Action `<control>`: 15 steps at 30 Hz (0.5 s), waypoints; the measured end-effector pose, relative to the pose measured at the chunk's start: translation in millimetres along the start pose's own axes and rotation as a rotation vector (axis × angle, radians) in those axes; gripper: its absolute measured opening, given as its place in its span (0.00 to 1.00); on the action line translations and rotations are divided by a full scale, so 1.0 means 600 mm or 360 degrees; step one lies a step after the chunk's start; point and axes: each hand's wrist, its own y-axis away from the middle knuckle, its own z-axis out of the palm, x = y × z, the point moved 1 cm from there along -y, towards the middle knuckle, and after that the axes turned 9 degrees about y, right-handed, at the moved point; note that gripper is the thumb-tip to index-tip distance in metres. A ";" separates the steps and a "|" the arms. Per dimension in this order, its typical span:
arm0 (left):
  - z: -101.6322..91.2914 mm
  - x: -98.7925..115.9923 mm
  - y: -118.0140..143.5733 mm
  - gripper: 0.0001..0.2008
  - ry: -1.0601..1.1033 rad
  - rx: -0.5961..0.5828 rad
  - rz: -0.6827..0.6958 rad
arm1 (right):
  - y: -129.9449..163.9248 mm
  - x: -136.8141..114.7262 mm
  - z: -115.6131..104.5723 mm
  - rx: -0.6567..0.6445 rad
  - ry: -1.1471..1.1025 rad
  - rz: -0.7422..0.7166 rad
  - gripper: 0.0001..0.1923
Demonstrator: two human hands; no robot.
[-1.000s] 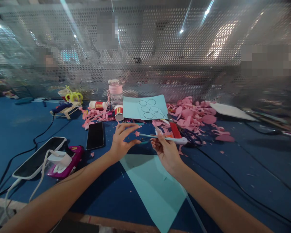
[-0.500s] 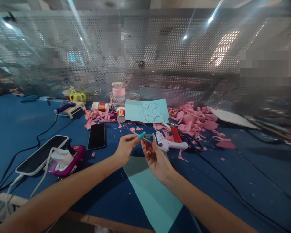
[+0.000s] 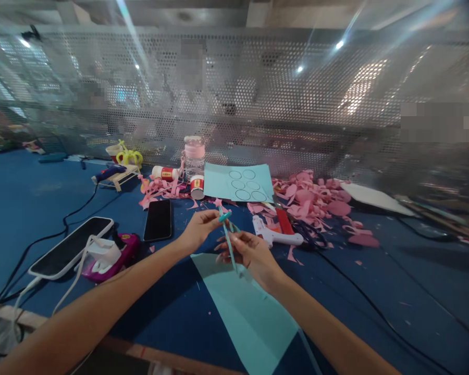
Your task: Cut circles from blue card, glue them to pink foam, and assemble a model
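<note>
My left hand (image 3: 200, 229) is closed in a pinch near a small rounded teal piece (image 3: 225, 216). A thin light-blue strip (image 3: 230, 245), which looks like paper, runs down from there at a slant. My right hand (image 3: 254, 255) has its thumb and forefinger closed on that strip, the other fingers reaching past it to the left. Whether the teal piece and strip are joined is too small to tell. Under the hands, a light-blue paper sheet (image 3: 250, 323) lies on the blue table. A small pink star-like shape (image 3: 219, 202) shows just above the strip's top end.
Behind the hands are a sheet with drawn circles (image 3: 238, 182), pink paper scraps (image 3: 305, 195), a white glue gun (image 3: 275, 233) and a clear bottle (image 3: 194, 156). At left lie a phone (image 3: 158, 220), a larger phone (image 3: 72, 247), a magenta power strip (image 3: 128, 250) and cables.
The light-blue strip has swung from a flatter slant to a steep one. My right hand has turned, its fingers now pointing left. The camera view has shifted slightly.
</note>
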 end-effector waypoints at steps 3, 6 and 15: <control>0.009 0.000 0.006 0.16 -0.0121 -0.0123 -0.0079 | -0.003 0.010 0.000 0.0027 0.0092 -0.0025 0.15; 0.011 -0.001 0.006 0.16 -0.0155 -0.0086 -0.0025 | -0.006 0.011 0.001 0.0072 0.0102 -0.0028 0.15; 0.002 0.007 0.009 0.16 -0.0234 0.0067 0.0418 | 0.000 0.003 0.005 0.0296 0.0385 -0.0247 0.13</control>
